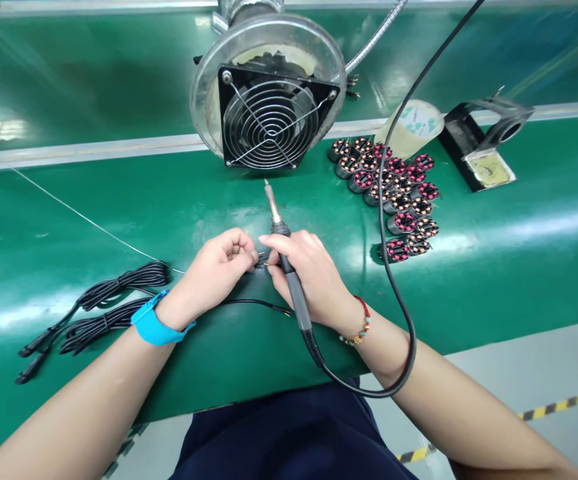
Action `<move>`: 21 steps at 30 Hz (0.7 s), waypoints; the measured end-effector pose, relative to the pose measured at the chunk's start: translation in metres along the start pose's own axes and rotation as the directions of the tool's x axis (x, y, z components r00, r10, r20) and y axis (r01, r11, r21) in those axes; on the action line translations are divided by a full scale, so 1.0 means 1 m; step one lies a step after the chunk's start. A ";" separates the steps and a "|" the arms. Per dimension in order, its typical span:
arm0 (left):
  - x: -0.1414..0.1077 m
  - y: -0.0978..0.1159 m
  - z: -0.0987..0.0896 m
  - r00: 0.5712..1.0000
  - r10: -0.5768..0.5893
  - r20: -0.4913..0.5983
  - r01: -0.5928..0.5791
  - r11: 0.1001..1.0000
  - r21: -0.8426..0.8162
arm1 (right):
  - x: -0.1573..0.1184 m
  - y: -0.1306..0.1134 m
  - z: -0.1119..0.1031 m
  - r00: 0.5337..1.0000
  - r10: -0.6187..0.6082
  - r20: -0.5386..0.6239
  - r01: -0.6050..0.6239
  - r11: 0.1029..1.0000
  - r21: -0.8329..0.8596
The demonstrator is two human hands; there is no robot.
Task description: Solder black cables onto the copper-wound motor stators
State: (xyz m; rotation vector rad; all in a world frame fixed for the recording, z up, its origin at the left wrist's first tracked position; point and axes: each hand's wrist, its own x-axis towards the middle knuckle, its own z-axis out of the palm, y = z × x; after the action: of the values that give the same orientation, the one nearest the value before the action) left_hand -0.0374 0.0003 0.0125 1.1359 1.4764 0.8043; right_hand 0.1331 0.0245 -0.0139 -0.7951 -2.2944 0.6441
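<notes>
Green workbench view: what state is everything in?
Grey-handled soldering iron, in right hand, hot or cold unclear.
Left hand, fingers pinched at thin dark wires.
Black cables, coiled in bundles.
Black cylindrical parts with pink or copper-coloured tops, grouped upright.
Square black fan with metal guard, spinning or stopped unclear.
Black angular stand, upright.

Lettering: none I can read on my feed. Item: green print (419,121), illegible to me, on pale roll (403,139), beyond and right of the right hand (313,275).

Right hand (316,270) gripping grey-and-black soldering iron (297,295), left hand (221,270) pinching thin silvery wire (85,217), between green worktop's (499,267) long edges
</notes>
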 end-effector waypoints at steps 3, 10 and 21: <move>-0.002 0.001 0.000 0.998 0.064 -0.012 -0.063 0.997 0.033 | 0.001 0.000 0.000 0.998 0.033 -0.058 -0.027 0.994 0.103; -0.008 -0.006 -0.003 0.947 0.305 0.100 -0.319 0.930 0.185 | -0.001 0.000 -0.001 0.988 0.112 -0.104 -0.080 0.959 0.273; -0.011 0.000 0.003 0.954 0.299 0.038 -0.284 0.851 0.442 | -0.002 0.004 -0.005 0.979 0.183 -0.092 -0.133 0.910 0.393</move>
State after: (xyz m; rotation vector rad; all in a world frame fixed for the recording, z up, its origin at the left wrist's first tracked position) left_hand -0.0341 -0.0101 0.0158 1.7331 1.5808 0.7057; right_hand 0.1395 0.0276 -0.0136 -0.8075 -1.9137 1.0494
